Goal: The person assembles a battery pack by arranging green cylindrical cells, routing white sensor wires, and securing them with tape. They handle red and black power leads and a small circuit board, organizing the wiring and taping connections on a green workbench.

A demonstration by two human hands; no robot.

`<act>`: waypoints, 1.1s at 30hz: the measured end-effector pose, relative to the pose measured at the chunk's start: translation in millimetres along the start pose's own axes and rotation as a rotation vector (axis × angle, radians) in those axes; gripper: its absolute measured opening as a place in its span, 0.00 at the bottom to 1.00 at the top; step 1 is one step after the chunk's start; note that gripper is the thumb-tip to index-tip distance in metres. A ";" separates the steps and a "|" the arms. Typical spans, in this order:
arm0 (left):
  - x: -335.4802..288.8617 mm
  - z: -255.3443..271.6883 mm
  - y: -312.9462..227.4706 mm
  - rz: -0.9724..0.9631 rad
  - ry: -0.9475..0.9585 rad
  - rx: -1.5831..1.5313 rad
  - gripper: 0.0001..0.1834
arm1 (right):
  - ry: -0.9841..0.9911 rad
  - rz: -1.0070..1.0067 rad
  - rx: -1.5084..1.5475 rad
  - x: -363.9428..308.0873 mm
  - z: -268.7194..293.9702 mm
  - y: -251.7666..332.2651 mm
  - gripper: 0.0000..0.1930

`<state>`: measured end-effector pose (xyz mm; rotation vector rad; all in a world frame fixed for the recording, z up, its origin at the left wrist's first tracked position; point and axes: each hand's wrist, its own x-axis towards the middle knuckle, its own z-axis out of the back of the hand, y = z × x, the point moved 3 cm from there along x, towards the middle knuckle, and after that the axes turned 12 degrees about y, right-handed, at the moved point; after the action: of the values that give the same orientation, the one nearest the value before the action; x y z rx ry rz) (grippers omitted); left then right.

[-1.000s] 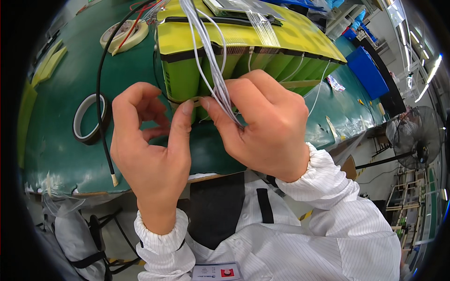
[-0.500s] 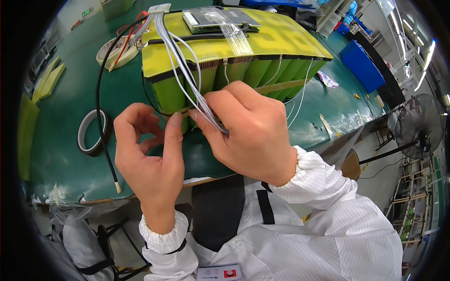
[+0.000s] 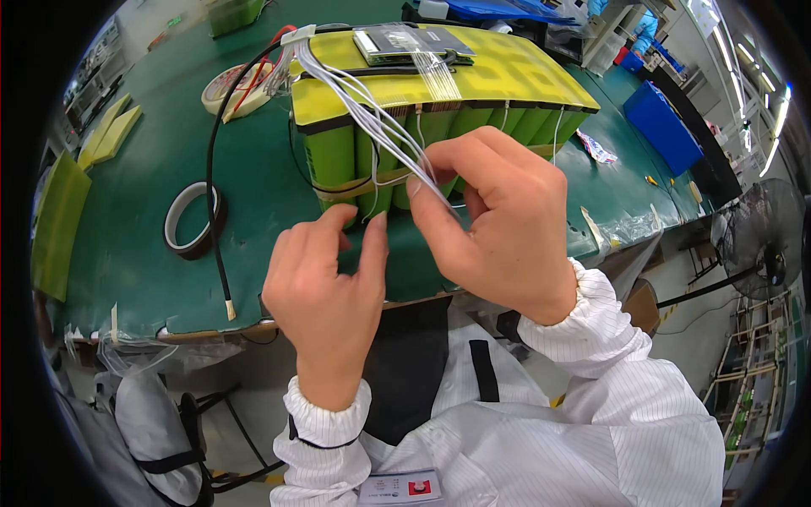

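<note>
A battery pack of green cylindrical cells (image 3: 331, 159) stands on the table, topped by a yellow sheet (image 3: 507, 68) with a circuit board (image 3: 412, 42) taped on it. A tan band runs around the cells. From a white connector (image 3: 297, 35) a bundle of white wires (image 3: 359, 100) hangs over the pack's front. My right hand (image 3: 507, 224) pinches this bundle between thumb and fingers, in front of the cells. My left hand (image 3: 331, 291) is low at the pack's near left corner, thumb and forefinger apart. A thin loose wire (image 3: 372, 203) ends close to its thumb tip.
A black tape roll (image 3: 194, 221) and a black cable (image 3: 213, 169) lie left of the pack. Behind them is a cream tape roll (image 3: 238, 91). Yellow-green sheets (image 3: 63, 224) lie at the far left, a blue bin (image 3: 663, 127) at the right. A fan (image 3: 760, 237) stands beyond the table.
The view has shifted, so the pack sits farther right and lower. My left hand has drawn away from the band at the pack's corner. The right hand keeps the wire bundle.
</note>
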<state>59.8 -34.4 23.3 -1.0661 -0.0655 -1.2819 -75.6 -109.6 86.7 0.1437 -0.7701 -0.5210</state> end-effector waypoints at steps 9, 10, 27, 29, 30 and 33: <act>-4.1 9.1 -8.4 -0.015 -0.060 -0.139 0.05 | 0.182 -0.022 -0.003 -14.1 6.0 1.4 0.17; -7.6 13.7 -6.7 0.015 -0.054 -0.182 0.05 | 0.206 -0.015 0.009 -20.5 6.6 -0.2 0.18; 7.3 46.2 -54.7 -0.318 0.009 -0.074 0.11 | 0.118 0.202 -0.119 -1.6 43.8 -45.7 0.06; 6.5 37.0 -59.5 -0.325 0.138 0.126 0.12 | 0.177 0.172 -0.183 -12.6 43.7 -55.9 0.06; 6.6 30.1 -64.5 -0.331 0.136 0.209 0.13 | 0.187 0.158 -0.241 -16.2 44.1 -59.2 0.05; 14.1 15.8 -80.5 -0.463 0.197 0.259 0.14 | 0.091 0.164 -0.293 -22.0 50.8 -67.8 0.03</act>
<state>8.8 -26.5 88.7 -0.7181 -0.3355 -1.7356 -151.0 -154.0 88.2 -0.1647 -0.6031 -0.4627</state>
